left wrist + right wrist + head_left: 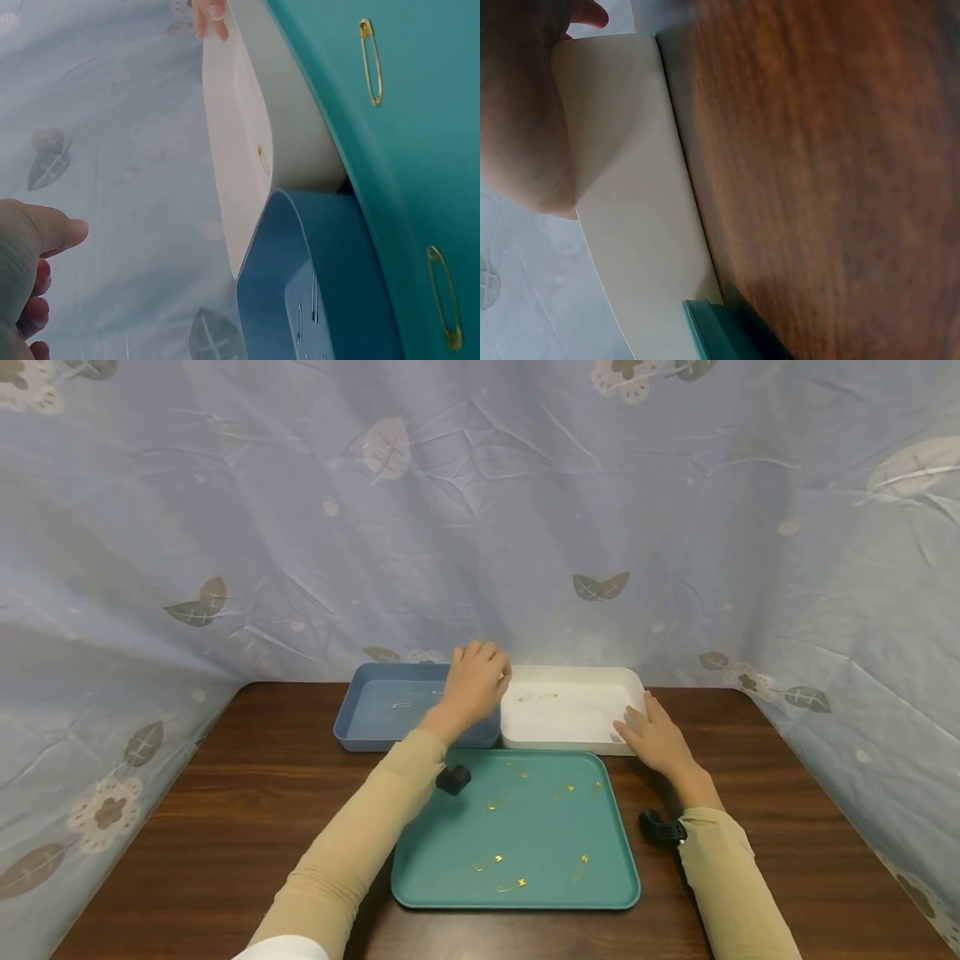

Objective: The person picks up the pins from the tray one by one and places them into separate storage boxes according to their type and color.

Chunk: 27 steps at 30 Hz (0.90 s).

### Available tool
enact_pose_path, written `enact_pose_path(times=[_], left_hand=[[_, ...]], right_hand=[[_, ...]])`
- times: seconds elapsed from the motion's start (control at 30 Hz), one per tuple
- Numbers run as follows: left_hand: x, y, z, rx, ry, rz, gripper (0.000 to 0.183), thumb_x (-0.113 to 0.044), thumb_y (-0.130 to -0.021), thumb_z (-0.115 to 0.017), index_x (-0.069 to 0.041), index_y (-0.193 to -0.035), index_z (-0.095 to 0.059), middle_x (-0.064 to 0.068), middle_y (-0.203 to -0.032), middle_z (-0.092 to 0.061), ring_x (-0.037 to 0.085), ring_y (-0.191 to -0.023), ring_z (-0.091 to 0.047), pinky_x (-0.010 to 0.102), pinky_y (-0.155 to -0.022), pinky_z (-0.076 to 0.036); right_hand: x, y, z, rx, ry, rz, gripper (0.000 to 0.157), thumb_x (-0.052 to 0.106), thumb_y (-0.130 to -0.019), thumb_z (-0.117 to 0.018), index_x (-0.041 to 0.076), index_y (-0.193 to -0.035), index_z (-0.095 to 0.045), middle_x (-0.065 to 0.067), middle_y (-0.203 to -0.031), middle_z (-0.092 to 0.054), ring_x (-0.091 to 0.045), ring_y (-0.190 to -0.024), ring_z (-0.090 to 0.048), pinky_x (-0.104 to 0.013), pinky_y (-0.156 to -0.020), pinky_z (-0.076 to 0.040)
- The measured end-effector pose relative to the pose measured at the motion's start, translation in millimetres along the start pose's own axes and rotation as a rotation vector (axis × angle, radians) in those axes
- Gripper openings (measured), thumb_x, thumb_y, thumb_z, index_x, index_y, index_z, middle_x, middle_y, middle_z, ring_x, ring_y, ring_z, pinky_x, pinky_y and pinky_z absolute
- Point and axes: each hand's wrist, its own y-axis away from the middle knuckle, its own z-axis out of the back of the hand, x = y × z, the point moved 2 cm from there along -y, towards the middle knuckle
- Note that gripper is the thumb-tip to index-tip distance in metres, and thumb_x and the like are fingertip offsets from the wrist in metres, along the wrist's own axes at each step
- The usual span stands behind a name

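Note:
My left hand (474,681) hangs over the line where the blue tray (363,739) meets the white tray (577,747). Its thumb sticks out straight while the other fingers curl loosely, and no object shows between them in the left wrist view. My right hand (660,739) rests at the white tray's right front corner, fingers extended, touching the rim. Gold safety pins (527,697) lie inside the white tray. Silver safety pins (315,298) lie in the blue one. Several gold safety pins (512,885) are spread over the green tray (450,877).
All three trays stand on a dark wooden table (217,827), the green one in front of the other two. Behind and at both sides hangs a patterned cloth (480,527). A black strap (662,828) circles the right wrist.

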Motion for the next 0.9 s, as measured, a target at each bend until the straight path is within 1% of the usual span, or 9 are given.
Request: enact_pose_path(times=[0.2, 0.3, 0.37, 0.5, 0.57, 0.73, 0.9], left_hand=[[8.1, 19.9, 13.9, -0.046, 0.044, 0.054, 0.009, -0.017, -0.097, -0.060, -0.013, -0.090, -0.064, 0.005, -0.091, -0.058, 0.023, -0.084, -0.040, 0.037, -0.075, -0.026], [12.3, 30.2, 18.7, -0.066, 0.048, 0.079, 0.009, -0.019, -0.096, -0.061, -0.014, -0.090, -0.066, 0.005, -0.091, -0.059, 0.023, -0.082, -0.040, 0.038, -0.074, -0.027], [14.9, 37.3, 21.5, -0.065, 0.054, 0.103, 0.009, -0.019, -0.096, -0.061, -0.014, -0.091, -0.067, 0.005, -0.091, -0.060, 0.024, -0.082, -0.042, 0.039, -0.074, -0.030], [21.3, 51.4, 23.8, -0.042, 0.078, 0.168, 0.008, -0.019, -0.094, -0.064, -0.013, -0.091, -0.068, 0.007, -0.092, -0.061, 0.026, -0.084, -0.045, 0.041, -0.074, -0.032], [23.9, 58.0, 24.7, -0.032, 0.096, 0.202, 0.007, -0.019, -0.093, -0.066, -0.013, -0.090, -0.068, 0.007, -0.092, -0.060, 0.026, -0.084, -0.044, 0.040, -0.073, -0.031], [25.9, 71.9, 27.5, -0.035, 0.134, 0.270, 0.005, -0.019, -0.091, -0.070, -0.014, -0.089, -0.068, 0.006, -0.088, -0.058, 0.024, -0.078, -0.041, 0.038, -0.070, -0.027], [23.4, 83.3, 27.2, -0.057, 0.186, 0.327, 0.006, -0.020, -0.090, -0.070, -0.015, -0.088, -0.069, 0.006, -0.085, -0.059, 0.023, -0.077, -0.044, 0.037, -0.069, -0.029]], right_hand=[[-0.2, 0.9, -0.9, 0.005, 0.002, -0.001, 0.071, 0.050, -0.101, -0.037, -0.005, -0.147, -0.036, -0.033, -0.158, -0.007, -0.051, -0.146, -0.010, -0.066, -0.115, -0.016], [0.4, 1.4, -0.5, 0.005, -0.003, -0.003, 0.071, 0.050, -0.101, -0.037, -0.005, -0.147, -0.036, -0.033, -0.158, -0.007, -0.051, -0.146, -0.011, -0.066, -0.115, -0.016], [0.3, 1.7, -0.4, 0.006, -0.005, -0.006, 0.071, 0.050, -0.102, -0.036, -0.004, -0.147, -0.036, -0.033, -0.159, -0.006, -0.051, -0.146, -0.010, -0.066, -0.115, -0.015], [-0.9, 2.5, -0.8, 0.013, -0.009, -0.012, 0.071, 0.050, -0.102, -0.036, -0.004, -0.148, -0.035, -0.032, -0.159, -0.005, -0.051, -0.146, -0.009, -0.067, -0.115, -0.014], [-1.4, 2.5, -1.3, 0.017, -0.007, -0.014, 0.072, 0.051, -0.102, -0.036, -0.004, -0.148, -0.035, -0.032, -0.159, -0.005, -0.051, -0.147, -0.008, -0.067, -0.115, -0.014], [-1.2, 2.1, -1.4, 0.013, -0.009, -0.015, 0.072, 0.051, -0.101, -0.036, -0.004, -0.148, -0.035, -0.032, -0.159, -0.004, -0.051, -0.146, -0.009, -0.066, -0.115, -0.014], [-1.7, 1.4, -0.9, 0.007, -0.014, -0.011, 0.072, 0.052, -0.101, -0.036, -0.004, -0.147, -0.035, -0.032, -0.159, -0.005, -0.051, -0.146, -0.009, -0.066, -0.115, -0.014]])
